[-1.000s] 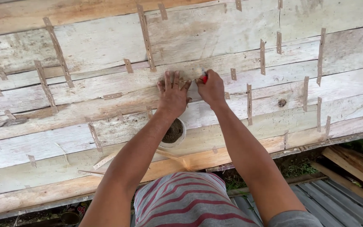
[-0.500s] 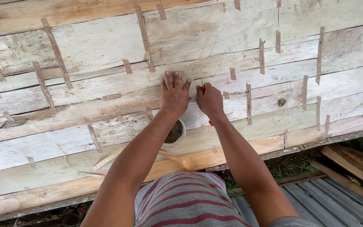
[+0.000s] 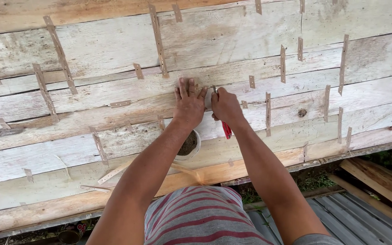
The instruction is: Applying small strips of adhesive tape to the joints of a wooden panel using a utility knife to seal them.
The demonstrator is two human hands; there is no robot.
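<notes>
The left hand [image 3: 188, 105] lies flat, fingers apart, on the pale weathered wooden planks [image 3: 114, 59]. Beside it, the right hand [image 3: 225, 106] is closed around a red-handled tool [image 3: 226, 129].

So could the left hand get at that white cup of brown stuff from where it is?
Probably yes: the white cup sits just beneath the left forearm, uncovered, and the left hand lies flat and empty.

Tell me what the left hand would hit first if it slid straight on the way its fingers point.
The left hand lies flat on the wooden planks, fingers pointing up the picture. Going straight on, it would likely first cross the plank seam just above its fingertips; the long thin wooden strip stands slightly left of that line.
</notes>
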